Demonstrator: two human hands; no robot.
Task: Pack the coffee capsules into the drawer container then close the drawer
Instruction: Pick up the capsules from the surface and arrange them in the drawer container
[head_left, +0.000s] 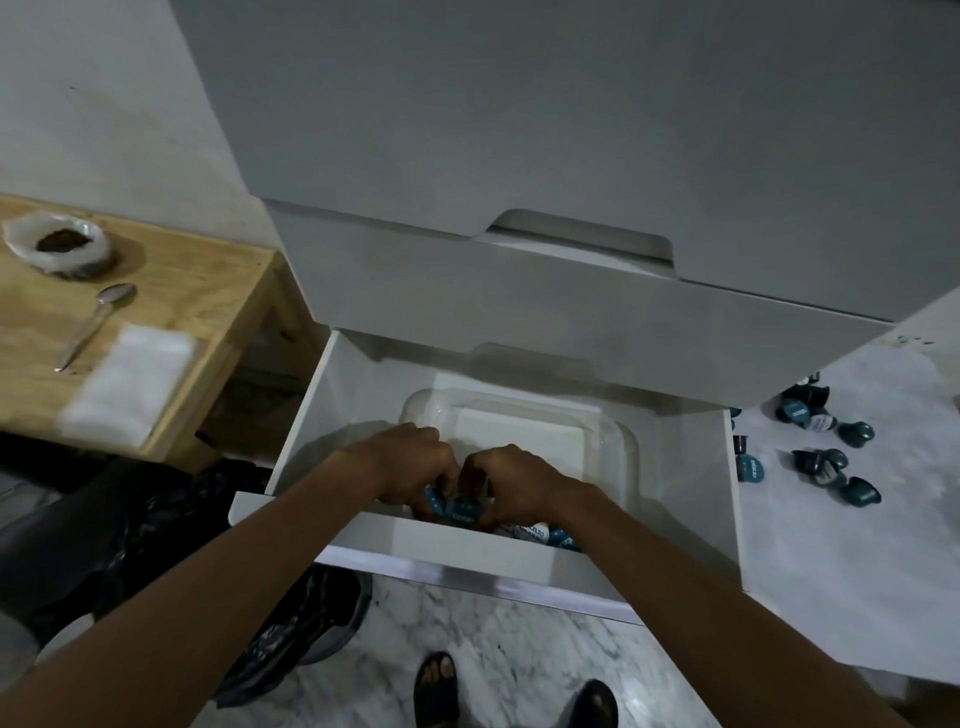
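Both hands are down inside the open drawer (332, 415), knuckles nearly touching. The left hand (410, 462) has its fingers curled around blue capsules (457, 506) at the near end of the clear container (621, 441). The right hand (511, 480) is curled the same way on the same cluster; which capsule each hand holds cannot be told. More capsules, one with a pale lid, lie in the container just behind the drawer front (441, 553), partly hidden by it.

The container sits in the middle of the drawer, with bare white floor to its left and right. Its far half is unfilled. The far end runs under the closed drawer (519, 306) above, so overhead room there is tight; the near half is open from above.

Loose capsules (821, 452) lie scattered on the white surface (841, 545) to the right, well apart from the drawer's right wall.

To the left, a wooden table (218, 280) carries a bowl (57, 247), a spoon (93, 322) and a white cloth (130, 379). A black bag (130, 525) lies beneath it. Sandalled feet (514, 691) stand on marble floor (467, 613) just before the drawer front.
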